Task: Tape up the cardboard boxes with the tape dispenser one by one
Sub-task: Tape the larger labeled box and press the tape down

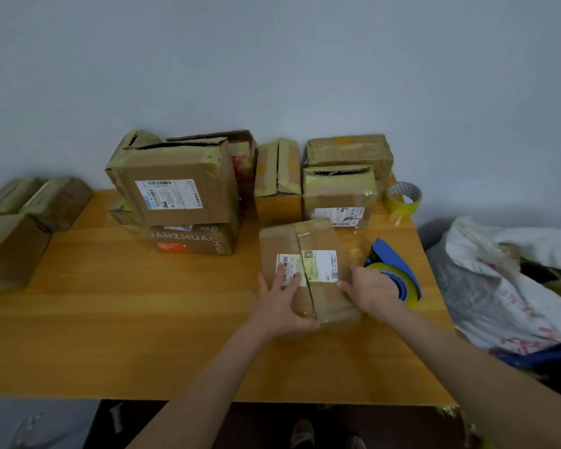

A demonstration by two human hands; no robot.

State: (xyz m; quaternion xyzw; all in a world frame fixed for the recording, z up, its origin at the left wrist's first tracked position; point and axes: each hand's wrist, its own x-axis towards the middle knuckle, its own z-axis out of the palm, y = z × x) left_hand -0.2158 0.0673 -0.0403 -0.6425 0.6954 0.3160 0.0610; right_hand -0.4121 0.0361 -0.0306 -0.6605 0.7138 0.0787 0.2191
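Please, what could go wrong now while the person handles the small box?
1. The dispenser sits right behind the right hand, near the right edge of the table; a careless move might knock it off.
2. The left hand only lies flat on the box, so the box may slide when tape is pulled.
3. The spare roll sits at the far right corner and could fall off.

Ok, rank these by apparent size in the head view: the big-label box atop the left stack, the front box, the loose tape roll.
1. Big-label box atop the left stack: largest, despite sitting farther back.
2. Front box: smaller, even though nearest the camera.
3. Loose tape roll: clearly smallest.
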